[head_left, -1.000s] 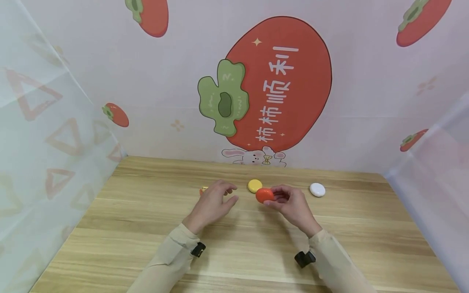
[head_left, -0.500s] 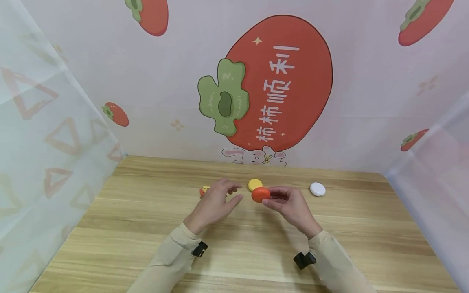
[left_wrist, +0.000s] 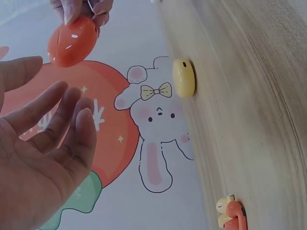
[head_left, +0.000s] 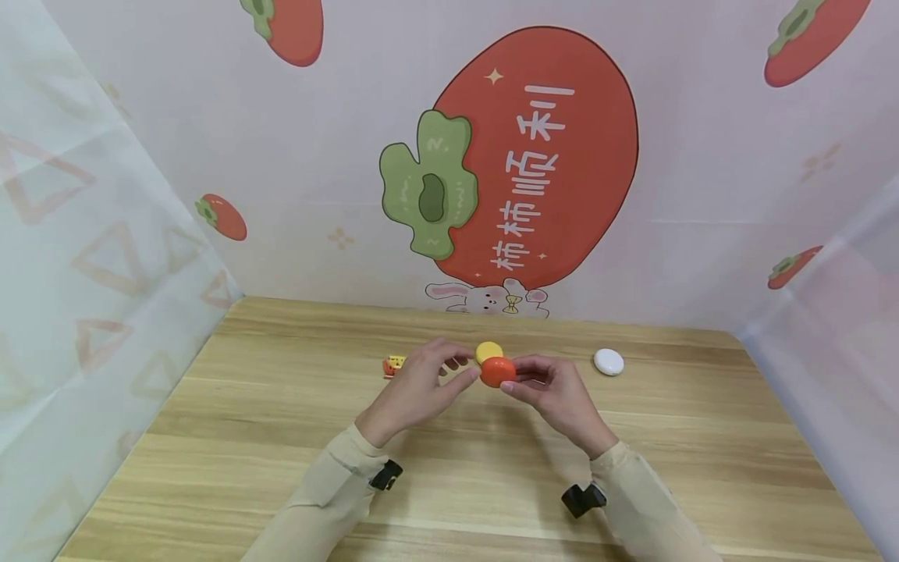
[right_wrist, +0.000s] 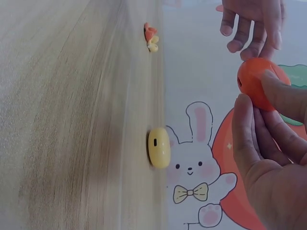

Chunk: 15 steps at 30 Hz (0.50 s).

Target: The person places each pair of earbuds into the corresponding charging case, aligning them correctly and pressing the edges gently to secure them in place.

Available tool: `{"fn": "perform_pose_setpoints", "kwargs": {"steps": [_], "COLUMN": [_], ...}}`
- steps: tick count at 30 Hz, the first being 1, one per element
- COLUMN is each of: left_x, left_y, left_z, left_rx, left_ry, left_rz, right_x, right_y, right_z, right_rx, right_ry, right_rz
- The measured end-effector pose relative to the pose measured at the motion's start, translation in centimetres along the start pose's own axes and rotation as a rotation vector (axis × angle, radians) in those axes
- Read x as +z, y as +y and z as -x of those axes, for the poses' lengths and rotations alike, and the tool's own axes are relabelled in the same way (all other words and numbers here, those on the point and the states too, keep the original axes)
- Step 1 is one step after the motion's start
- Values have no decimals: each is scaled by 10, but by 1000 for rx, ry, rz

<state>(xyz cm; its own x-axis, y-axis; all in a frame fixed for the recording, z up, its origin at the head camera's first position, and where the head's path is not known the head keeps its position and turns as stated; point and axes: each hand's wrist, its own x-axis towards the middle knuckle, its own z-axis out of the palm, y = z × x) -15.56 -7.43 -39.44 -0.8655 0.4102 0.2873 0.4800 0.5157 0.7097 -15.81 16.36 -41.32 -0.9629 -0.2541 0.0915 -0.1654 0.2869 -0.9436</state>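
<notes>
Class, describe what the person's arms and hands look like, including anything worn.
The left sleeve and right sleeve are long, plain, beige and slightly creased. A small black device sits at one wrist, another black device at the other. The left hand and right hand wear no gloves.

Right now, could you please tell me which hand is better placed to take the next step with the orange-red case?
Probably the left hand: it looks empty and sits close to the free side of the orange-red case, without gripping it. The right hand is occupied, pinching that case.
</notes>
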Motion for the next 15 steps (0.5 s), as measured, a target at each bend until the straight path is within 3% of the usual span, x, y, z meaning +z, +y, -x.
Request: {"fn": "perform_pose_setpoints", "kwargs": {"steps": [7,15], "left_x": [1,4], "left_y": [5,7], "left_z": [-3,-4], "left_rx": [27,58], "left_ry": [-33,-28], "left_rz": [-5,-41], "right_x": [1,3], "right_y": [-1,-4], "right_z": [1,3], "right_rx": [-3,11], "right_ry": [-17,-27], "right_rz": [-2,-26]}}
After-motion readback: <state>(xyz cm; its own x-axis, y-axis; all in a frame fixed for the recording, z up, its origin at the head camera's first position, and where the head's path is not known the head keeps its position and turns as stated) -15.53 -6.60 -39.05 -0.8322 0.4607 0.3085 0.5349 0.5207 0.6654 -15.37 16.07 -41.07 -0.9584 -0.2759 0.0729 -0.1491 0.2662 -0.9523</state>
